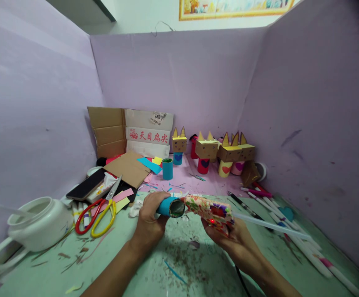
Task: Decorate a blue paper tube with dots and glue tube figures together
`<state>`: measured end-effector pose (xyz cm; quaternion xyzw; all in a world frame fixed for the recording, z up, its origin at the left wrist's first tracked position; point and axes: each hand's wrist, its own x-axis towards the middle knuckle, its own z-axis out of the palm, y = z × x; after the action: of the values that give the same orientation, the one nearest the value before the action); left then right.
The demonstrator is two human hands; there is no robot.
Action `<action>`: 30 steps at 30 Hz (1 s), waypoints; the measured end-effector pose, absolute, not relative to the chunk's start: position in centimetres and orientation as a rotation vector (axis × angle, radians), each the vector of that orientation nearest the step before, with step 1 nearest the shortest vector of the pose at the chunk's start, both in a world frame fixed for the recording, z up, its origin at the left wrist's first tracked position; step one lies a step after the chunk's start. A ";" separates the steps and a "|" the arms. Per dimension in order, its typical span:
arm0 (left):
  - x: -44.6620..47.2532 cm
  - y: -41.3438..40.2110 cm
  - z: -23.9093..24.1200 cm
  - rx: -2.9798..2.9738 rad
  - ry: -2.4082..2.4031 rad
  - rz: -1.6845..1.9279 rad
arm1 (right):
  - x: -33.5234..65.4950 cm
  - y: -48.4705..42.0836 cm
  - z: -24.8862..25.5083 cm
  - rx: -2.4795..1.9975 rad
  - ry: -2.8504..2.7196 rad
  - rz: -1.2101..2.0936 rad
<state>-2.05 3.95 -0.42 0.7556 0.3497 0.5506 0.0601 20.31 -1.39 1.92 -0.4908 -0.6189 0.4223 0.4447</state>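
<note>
My left hand [151, 220] is closed around a blue paper-covered cardboard tube [166, 207], its open end turned toward me. In my right hand [238, 239] is a hot glue gun [210, 210] with a flowered cover, its red light lit. The gun points left, its nozzle close to the tube's rim; whether they touch I cannot tell. A clear glue stick [268, 225] sticks out of the gun's back, and a black cord [242, 280] runs down from below it. Behind my hands a second blue tube [167, 169] stands upright.
Cardboard figures with pointed ears [207, 148] stand at the back right. Scissors [103, 216], a phone [86, 184] and a white pot [40, 222] lie left. Markers [303, 243] line the right. Cardboard [128, 168] leans back left; scraps litter the green table [142, 276].
</note>
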 end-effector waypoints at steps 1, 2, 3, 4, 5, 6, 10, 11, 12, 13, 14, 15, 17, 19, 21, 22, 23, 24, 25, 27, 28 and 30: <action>-2.0 3.9 -0.4 2.289 1.060 1.665 | 20.3 -1.5 2.1 -1.214 -1.540 1.043; -2.0 3.9 -0.3 2.292 1.059 1.666 | 20.2 -1.5 2.3 -1.213 -1.541 1.040; -2.0 3.9 -0.3 2.296 1.055 1.668 | 20.1 -1.6 2.4 -1.212 -1.540 1.035; -2.0 3.9 -0.3 2.302 1.048 1.671 | 20.1 -1.6 2.4 -1.214 -1.538 1.028; -1.9 3.9 -0.2 2.308 1.040 1.676 | 20.1 -1.7 2.4 -1.219 -1.538 1.023; -1.9 3.9 -0.2 2.312 1.031 1.684 | 20.0 -1.7 2.4 -1.222 -1.537 1.020; -1.8 3.9 -0.2 2.304 1.015 1.708 | 20.1 -1.7 1.8 -1.216 -1.528 1.024; -1.8 3.9 -0.2 2.300 1.015 1.707 | 20.1 -1.7 1.7 -1.220 -1.529 1.023; -1.8 3.9 -0.2 2.300 1.015 1.705 | 20.1 -1.7 1.6 -1.225 -1.534 1.022; -1.8 3.9 -0.2 2.304 1.012 1.704 | 20.1 -1.7 1.6 -1.231 -1.539 1.021; -1.9 3.9 -0.1 2.310 1.011 1.704 | 20.1 -1.7 1.6 -1.234 -1.545 1.021; -1.9 3.9 -0.1 2.317 1.011 1.706 | 20.1 -1.7 1.7 -1.229 -1.548 1.023; -1.9 3.9 0.0 2.329 1.008 1.709 | 20.0 -1.7 1.9 -1.214 -1.546 1.026; -1.8 3.9 0.1 2.334 1.011 1.705 | 19.9 -1.7 2.1 -1.218 -1.538 1.026; -1.8 3.9 0.2 2.346 1.012 1.704 | 20.0 -1.7 2.0 -1.232 -1.539 1.037; -1.8 3.9 0.3 2.355 1.016 1.704 | 20.0 -1.7 1.9 -1.236 -1.539 1.046; -1.9 3.9 0.3 2.364 1.023 1.706 | 20.0 -1.7 1.8 -1.237 -1.538 1.055; -1.9 3.9 0.3 2.373 1.031 1.709 | 20.1 -1.7 1.6 -1.236 -1.536 1.059; -2.0 3.9 0.3 2.384 1.040 1.707 | 20.2 -1.7 1.5 -1.237 -1.533 1.062; -2.1 3.9 0.3 2.412 1.059 1.698 | 20.3 -1.7 1.3 -1.235 -1.531 1.073; -2.2 3.9 0.3 2.432 1.066 1.696 | 20.3 -1.7 1.3 -1.235 -1.533 1.084; -2.3 3.9 0.4 2.481 1.080 1.704 | 20.3 -1.8 1.4 -1.236 -1.536 1.110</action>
<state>-2.28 3.92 0.37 0.7755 0.3377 0.5327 -0.0280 20.30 -1.76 1.38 -0.4944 -0.6145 0.4439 0.4254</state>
